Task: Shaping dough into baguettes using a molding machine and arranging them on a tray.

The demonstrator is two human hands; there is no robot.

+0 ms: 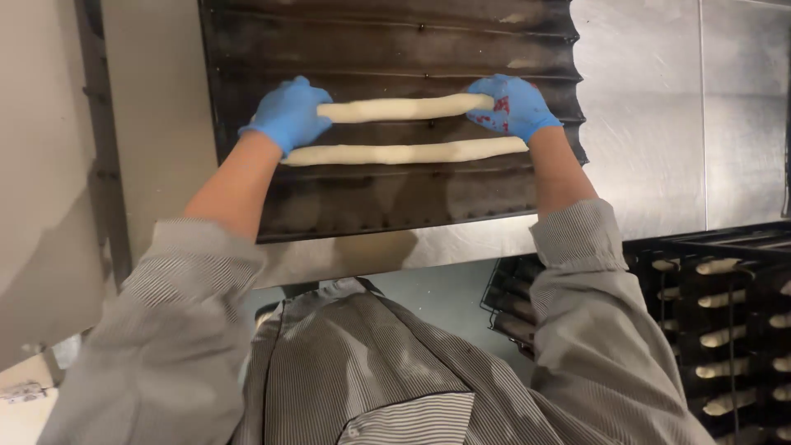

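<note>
Near right: rack [725, 330] loaded with shaped dough pieces. On the steel table [643, 124], a dark corrugated tray [395, 206] is set; one dough stick [404, 153] is seated in a groove, kept straight by it. The far dough stick [395, 108] is gripped at both ends: left hand [288, 114] and right hand [512, 107], blue-gloved, fingers curled closed around the tips, apparently for even lowering into the next groove.

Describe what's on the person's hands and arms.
Both hands wear thin blue disposable gloves: left hand, right hand. The right glove has reddish smudges on its back. Sleeves are grey with fine pinstripes, loose, pushed up so the forearms are bare. A striped apron of similar fabric covers the chest. No watch or jewellery shows.
</note>
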